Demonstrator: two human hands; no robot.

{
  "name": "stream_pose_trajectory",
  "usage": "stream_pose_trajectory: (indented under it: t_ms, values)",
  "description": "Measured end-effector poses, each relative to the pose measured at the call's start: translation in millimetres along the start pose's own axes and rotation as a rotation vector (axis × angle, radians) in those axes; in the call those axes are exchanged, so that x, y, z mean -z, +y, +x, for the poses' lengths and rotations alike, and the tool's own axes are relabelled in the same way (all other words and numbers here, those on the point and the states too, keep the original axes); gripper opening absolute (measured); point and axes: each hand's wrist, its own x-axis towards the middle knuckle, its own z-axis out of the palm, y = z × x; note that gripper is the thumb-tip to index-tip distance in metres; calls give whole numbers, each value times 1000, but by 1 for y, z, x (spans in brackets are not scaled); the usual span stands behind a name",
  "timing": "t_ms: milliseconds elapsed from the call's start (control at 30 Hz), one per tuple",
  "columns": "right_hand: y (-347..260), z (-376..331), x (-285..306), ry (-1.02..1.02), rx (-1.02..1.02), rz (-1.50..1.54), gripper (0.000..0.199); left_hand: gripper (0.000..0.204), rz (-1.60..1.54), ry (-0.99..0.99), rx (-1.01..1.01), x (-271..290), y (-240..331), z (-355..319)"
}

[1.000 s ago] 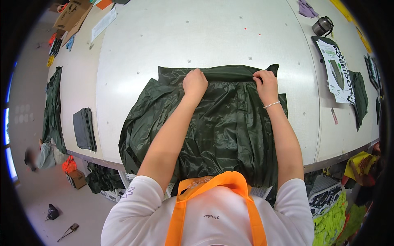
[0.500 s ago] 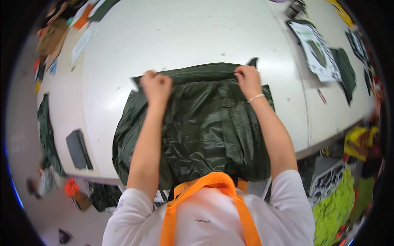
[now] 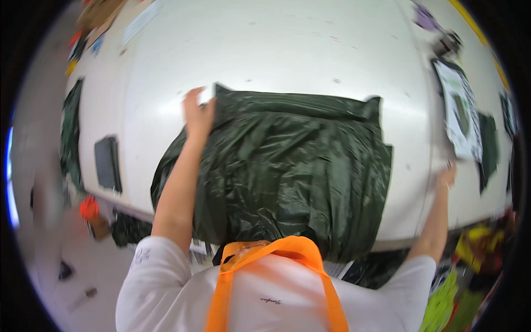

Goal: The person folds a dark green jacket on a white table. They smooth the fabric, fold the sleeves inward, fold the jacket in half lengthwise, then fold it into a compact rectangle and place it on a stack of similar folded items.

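A dark green, glossy, wrinkled fabric piece [image 3: 282, 171] lies in front of me, its near end hanging over the table edge. A folded band [image 3: 293, 102] runs along its far edge, with a pointed corner at each end. My left hand [image 3: 198, 113] is beside the band's left corner, its fingers apart and curled, with nothing visible between them. Far to the right, my right hand [image 3: 446, 176] is low over the tabletop, just below a printed white plastic package [image 3: 462, 119]. Motion blurs its fingers. A small dark tip shows at them, and I cannot make out what it belongs to.
On the white table [image 3: 254, 50], a folded grey fabric bundle [image 3: 107, 164] lies left, near more dark green fabric [image 3: 71, 133]. A dark bottle-like object [image 3: 447, 43] and purple item [image 3: 425, 17] stand far right. Below the table's right edge are yellow and lime-green materials [image 3: 478, 249].
Both hands have let go of the fabric's far band. My right hand has moved far right, to about where a slim reddish tool lay; my left stays near the left corner. The view has shifted.
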Motion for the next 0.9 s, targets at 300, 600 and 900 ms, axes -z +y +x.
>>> stream_pose_trajectory:
  t_ms: [300,600,900]
  values:
    - [-40,-12,46,-166,46,-241,26,27,-33,-313,-104,-20,35,6]
    - [-316,-45,117,-295,29,661,38,13,-81,-523,55,-19,27,30]
    - [-633,-138,143,-563,733,673,24,12,-92,-381,-98,-27,23,31]
